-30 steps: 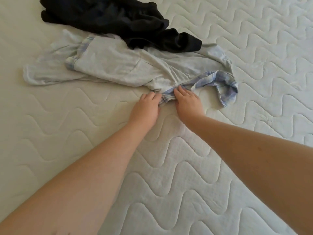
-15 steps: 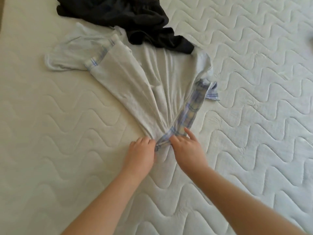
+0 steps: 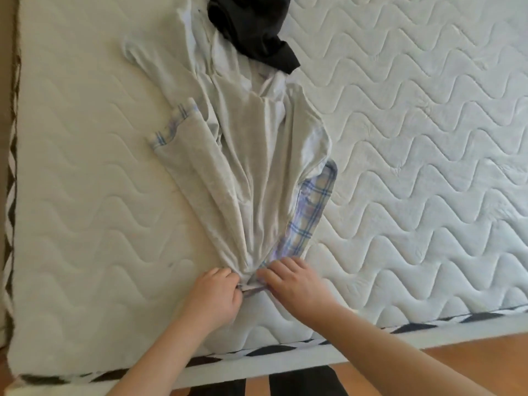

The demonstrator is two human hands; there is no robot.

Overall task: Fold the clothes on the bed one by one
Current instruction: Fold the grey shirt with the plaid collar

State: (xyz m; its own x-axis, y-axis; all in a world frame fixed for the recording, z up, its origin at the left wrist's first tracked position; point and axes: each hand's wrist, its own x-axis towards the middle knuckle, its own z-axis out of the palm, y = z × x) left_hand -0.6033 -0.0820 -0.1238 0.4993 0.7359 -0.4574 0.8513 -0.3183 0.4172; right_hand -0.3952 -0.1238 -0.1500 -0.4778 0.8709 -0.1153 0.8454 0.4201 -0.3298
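Fanning from both grips: pale shirt (image 3: 254, 167).

quilted white mattress (image 3: 414, 155) — wave stitching | black-and-white edge band (image 3: 285, 349) | wooden floor (image 3: 471, 355) — below

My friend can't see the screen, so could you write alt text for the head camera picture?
Two bare hands, the left hand and the right hand, grip the bunched near end of a pale garment with plaid trim, stretched across a white quilted mattress. A dark garment lies on its far end.
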